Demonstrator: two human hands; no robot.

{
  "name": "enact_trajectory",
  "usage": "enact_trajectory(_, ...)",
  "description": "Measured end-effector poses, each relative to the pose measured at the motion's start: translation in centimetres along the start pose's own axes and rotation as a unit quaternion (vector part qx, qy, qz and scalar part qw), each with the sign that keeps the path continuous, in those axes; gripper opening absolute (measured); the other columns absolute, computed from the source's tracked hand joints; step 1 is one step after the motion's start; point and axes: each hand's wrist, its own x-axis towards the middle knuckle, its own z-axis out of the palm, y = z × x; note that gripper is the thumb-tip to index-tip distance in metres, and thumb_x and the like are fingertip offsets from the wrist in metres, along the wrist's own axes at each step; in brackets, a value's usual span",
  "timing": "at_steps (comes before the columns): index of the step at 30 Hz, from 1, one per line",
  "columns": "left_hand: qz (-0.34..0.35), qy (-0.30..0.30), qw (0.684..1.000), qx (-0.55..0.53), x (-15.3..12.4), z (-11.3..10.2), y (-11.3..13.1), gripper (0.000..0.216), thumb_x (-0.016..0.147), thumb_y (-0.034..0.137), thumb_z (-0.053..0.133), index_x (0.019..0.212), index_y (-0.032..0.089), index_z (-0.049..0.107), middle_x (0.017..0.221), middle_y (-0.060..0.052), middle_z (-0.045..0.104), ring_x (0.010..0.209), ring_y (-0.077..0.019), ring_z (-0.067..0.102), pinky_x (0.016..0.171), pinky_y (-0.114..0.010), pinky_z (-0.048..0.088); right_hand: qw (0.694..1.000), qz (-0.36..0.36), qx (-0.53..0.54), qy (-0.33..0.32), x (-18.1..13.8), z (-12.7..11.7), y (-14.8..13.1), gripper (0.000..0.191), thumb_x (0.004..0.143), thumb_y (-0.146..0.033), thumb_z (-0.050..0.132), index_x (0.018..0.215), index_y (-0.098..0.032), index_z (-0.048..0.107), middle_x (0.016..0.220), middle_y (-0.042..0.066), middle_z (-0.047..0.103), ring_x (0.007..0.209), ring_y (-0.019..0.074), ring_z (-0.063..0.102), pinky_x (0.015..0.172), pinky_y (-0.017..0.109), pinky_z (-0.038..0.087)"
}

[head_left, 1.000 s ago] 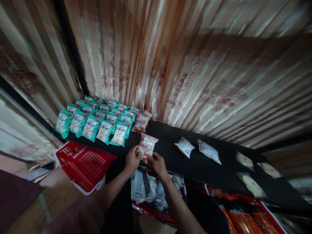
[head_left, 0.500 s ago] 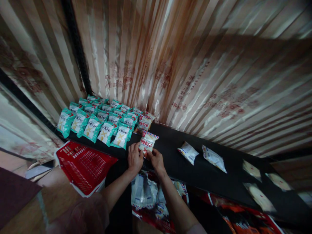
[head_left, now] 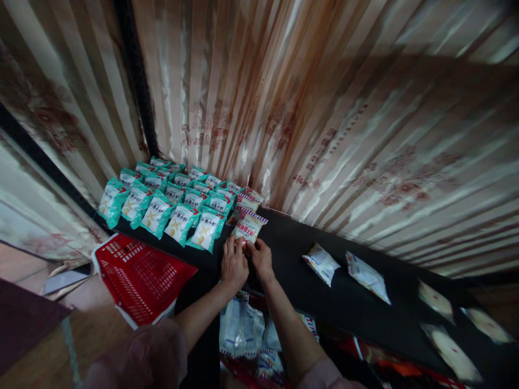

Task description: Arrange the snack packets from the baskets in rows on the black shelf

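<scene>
Both my hands grip the lower edge of a red-and-white snack packet (head_left: 249,227) that stands upright on the black shelf (head_left: 348,294). My left hand (head_left: 234,263) pinches its left bottom corner and my right hand (head_left: 260,258) its right bottom corner. The packet is just in front of another red-and-white packet (head_left: 247,201), beside rows of teal snack packets (head_left: 170,200).
A red plastic basket (head_left: 140,278) lies below the shelf's left end. Two loose white packets (head_left: 344,267) lie flat to the right, with several pale ones further right (head_left: 450,324). More packets sit in a red box under my arms (head_left: 247,335). A striped curtain wall backs the shelf.
My hands have carried the red-and-white packet up and away from me, closer to the other red-and-white packet and the teal rows. The view has shifted slightly.
</scene>
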Motion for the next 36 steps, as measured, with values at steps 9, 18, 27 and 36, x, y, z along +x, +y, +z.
enact_trajectory(9,-0.021,0.029,0.999,-0.011,1.4,0.4,-0.2,0.053,0.077,0.006,0.043,0.129,0.013,0.047,0.143,-0.014,0.034,0.131,-0.0309,0.031,0.109,-0.049,0.031,1.0,-0.022,0.005,-0.02,1.9,1.3,-0.3,0.033,0.069,-0.046,0.06,0.09,-0.021,0.069,0.081,0.005,0.072,0.074,0.0224,0.065,0.067,0.031,0.049)
enact_trajectory(18,-0.018,0.041,0.999,-0.013,2.1,1.1,-0.9,0.05,0.079,0.006,0.042,0.128,0.013,0.047,0.143,-0.014,0.034,0.132,-0.0304,0.03,0.109,-0.049,0.031,0.999,-0.017,0.005,-0.034,2.9,1.8,-0.3,0.032,0.069,-0.046,0.059,0.088,-0.022,0.067,0.083,0.004,0.072,0.074,0.0213,0.065,0.07,0.032,0.049)
enact_trajectory(27,-0.025,0.06,0.998,0.005,2.4,1.6,-0.6,0.05,0.079,0.005,0.043,0.128,0.013,0.046,0.141,-0.015,0.035,0.132,-0.0291,0.031,0.109,-0.048,0.032,0.997,-0.043,0.004,-0.07,3.3,1.9,-0.5,0.031,0.071,-0.044,0.058,0.089,-0.02,0.066,0.084,0.004,0.073,0.075,0.021,0.065,0.073,0.032,0.05)
enact_trajectory(36,-0.025,0.084,0.995,0.04,2.5,1.9,-0.5,0.048,0.08,0.007,0.042,0.128,0.009,0.047,0.138,-0.017,0.037,0.131,-0.0293,0.032,0.108,-0.046,0.032,0.998,-0.059,-0.014,0.007,3.3,1.0,-0.3,0.053,0.078,-0.055,0.05,0.111,-0.016,0.061,0.111,0.013,0.067,0.101,0.0256,0.062,0.09,0.037,0.046)
